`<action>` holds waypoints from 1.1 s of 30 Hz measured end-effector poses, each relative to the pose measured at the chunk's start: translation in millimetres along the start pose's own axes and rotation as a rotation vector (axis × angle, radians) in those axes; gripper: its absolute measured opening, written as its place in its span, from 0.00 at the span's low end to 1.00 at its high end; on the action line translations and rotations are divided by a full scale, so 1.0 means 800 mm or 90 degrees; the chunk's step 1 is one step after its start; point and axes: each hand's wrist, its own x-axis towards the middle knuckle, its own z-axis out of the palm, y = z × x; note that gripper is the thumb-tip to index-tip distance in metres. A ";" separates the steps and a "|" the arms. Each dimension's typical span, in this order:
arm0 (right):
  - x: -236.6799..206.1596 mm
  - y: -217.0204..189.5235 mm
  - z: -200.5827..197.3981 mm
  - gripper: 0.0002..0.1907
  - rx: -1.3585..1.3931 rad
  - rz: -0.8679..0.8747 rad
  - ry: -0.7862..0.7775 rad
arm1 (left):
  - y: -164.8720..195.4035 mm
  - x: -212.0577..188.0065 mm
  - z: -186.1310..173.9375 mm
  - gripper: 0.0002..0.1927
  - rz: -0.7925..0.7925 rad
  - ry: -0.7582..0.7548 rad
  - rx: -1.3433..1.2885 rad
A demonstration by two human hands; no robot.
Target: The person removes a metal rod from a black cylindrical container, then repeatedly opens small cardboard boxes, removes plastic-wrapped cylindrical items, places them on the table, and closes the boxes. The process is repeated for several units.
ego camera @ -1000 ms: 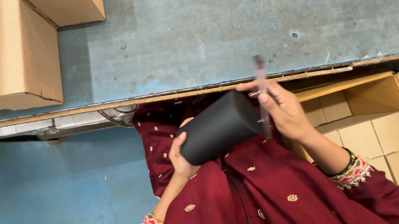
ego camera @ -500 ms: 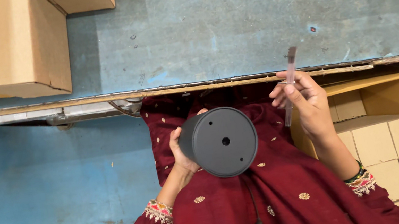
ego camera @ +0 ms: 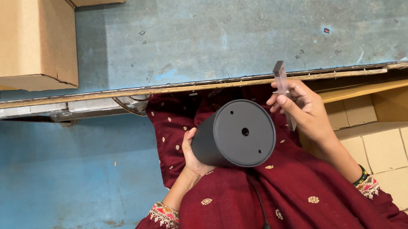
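Black cylinder point(ego camera: 236, 135) in left hand point(ego camera: 191, 153), flat end facing camera.

The cylinder point(ego camera: 233, 134) sits between the two hands, the left fingers point(ego camera: 188, 142) on its left side. The strip point(ego camera: 281, 83) stands in the right fingers point(ego camera: 287, 104). The counter point(ego camera: 254, 17) lies beyond both; a carton point(ego camera: 23, 41) sits on it, far left. Small boxes point(ego camera: 406, 155) lie right of the right fingers.

Black cylinder point(ego camera: 233, 135) turned from side-on to flat end facing up; right hand point(ego camera: 303, 107) with clear strip point(ego camera: 281, 78) drawn aside.
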 end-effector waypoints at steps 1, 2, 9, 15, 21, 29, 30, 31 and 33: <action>0.000 0.000 0.000 0.18 0.000 0.002 -0.001 | 0.000 0.000 0.003 0.34 -0.008 0.001 -0.002; 0.001 0.000 0.000 0.18 -0.006 0.009 -0.003 | 0.000 -0.001 0.006 0.34 -0.010 0.000 0.002; 0.001 0.015 0.000 0.17 -0.035 0.008 -0.015 | -0.001 -0.006 0.025 0.38 -0.037 -0.128 0.037; 0.003 0.030 -0.003 0.16 -0.060 0.010 -0.007 | -0.002 -0.007 0.027 0.39 -0.041 -0.109 0.037; 0.013 0.004 0.000 0.18 -0.230 -0.058 -0.037 | -0.002 -0.004 0.025 0.38 -0.052 -0.090 0.010; 0.118 -0.060 -0.024 0.21 -0.671 -0.456 0.095 | -0.002 0.011 0.034 0.36 -0.036 -0.036 0.028; 0.139 -0.051 -0.016 0.22 -0.706 -0.488 0.142 | -0.004 0.013 0.033 0.36 -0.028 -0.043 0.032; 0.157 -0.040 -0.009 0.22 -0.741 -0.518 0.190 | -0.006 0.015 0.031 0.36 -0.021 -0.049 0.034; 0.190 -0.017 0.003 0.32 -0.862 -0.522 0.104 | -0.010 0.016 0.027 0.35 -0.009 -0.082 0.045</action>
